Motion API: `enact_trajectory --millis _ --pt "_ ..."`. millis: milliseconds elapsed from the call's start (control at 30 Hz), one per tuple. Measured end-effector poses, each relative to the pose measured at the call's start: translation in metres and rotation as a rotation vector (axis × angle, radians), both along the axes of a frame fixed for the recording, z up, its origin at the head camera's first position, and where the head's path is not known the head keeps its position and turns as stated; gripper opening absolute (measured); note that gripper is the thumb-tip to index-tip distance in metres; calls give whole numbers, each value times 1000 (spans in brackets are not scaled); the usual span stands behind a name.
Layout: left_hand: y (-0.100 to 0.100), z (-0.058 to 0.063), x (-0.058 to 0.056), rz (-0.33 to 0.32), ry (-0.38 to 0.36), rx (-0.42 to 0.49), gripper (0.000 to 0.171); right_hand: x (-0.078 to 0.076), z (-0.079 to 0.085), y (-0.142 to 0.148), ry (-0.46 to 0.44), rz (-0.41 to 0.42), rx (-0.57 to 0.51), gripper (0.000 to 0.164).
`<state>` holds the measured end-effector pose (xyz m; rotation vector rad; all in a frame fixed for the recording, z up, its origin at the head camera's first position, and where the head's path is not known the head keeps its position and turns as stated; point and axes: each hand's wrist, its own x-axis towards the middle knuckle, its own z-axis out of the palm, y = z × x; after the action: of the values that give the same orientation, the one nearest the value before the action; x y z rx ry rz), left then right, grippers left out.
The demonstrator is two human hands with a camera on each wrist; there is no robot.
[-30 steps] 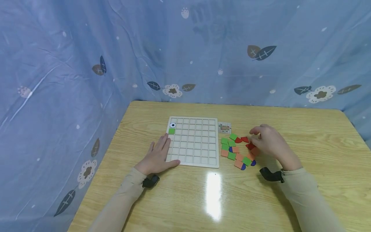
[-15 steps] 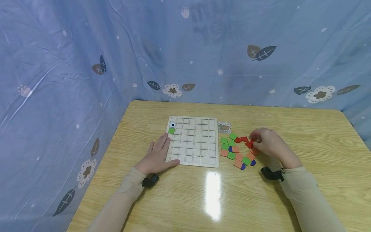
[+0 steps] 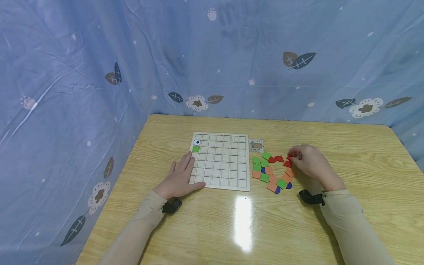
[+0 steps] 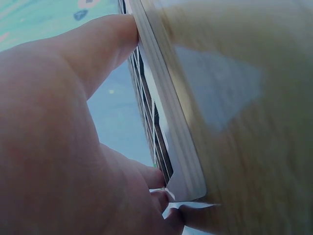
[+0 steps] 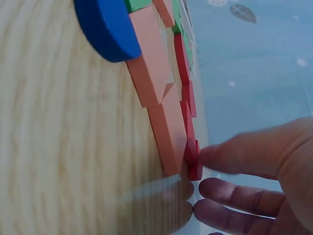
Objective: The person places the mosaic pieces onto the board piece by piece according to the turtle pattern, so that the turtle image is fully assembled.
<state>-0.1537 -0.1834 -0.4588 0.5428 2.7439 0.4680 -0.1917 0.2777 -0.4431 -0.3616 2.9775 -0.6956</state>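
Note:
My left hand [image 3: 179,178] lies flat with spread fingers on the left edge of a pale wooden grid board [image 3: 243,187]. In the left wrist view, the thumb [image 4: 117,36] touches the board's side wall [image 4: 171,117]. Two tiles sit in the board's left column: a white eye tile [image 3: 197,142] and a green square tile [image 3: 196,149]. To the right of the board, my right hand [image 3: 309,162] pinches a small red tile [image 5: 196,169] between thumb and index finger. Another red tile [image 3: 287,164] lies right beside it.
Loose green, orange, red and blue tiles [image 3: 264,177] lie scattered right of the board. A small printed pattern card [image 3: 256,145] is at the board's upper right. Behind the wooden table [image 3: 198,228] hangs a blue patterned curtain [image 3: 232,66].
My right hand has closed its fingertips on a red tile and shifted it slightly away from me, apart from the neighbouring red one. My left hand has stayed in place.

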Motion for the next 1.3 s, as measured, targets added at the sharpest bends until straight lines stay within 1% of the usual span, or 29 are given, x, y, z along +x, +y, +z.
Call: enact_trajectory --millis 167,267,467,600,900,1000,1100,1300 --pt "0 0 0 -2 -1 -1 110 -1 -1 -3 54 -5 5 15" --pt "0 -1 0 -2 -1 -5 109 -1 -1 -5 72 -20 5 15" --pt "0 -1 0 3 -3 -8 109 -2 -1 -8 44 -65 -6 17" --pt "0 -1 0 2 -4 -8 109 -3 0 -7 18 -77 -2 18" --pt "0 -1 -1 2 -2 -6 110 -5 3 -6 -51 -112 42 22" --pt "0 -1 -1 4 -4 -1 110 -5 3 -7 -37 -109 40 24" --pt "-1 -2 -1 3 -4 -1 110 -5 1 -10 -8 -93 15 23" --pt "-1 -2 -1 1 1 3 110 -5 -2 -12 40 -47 -5 16"
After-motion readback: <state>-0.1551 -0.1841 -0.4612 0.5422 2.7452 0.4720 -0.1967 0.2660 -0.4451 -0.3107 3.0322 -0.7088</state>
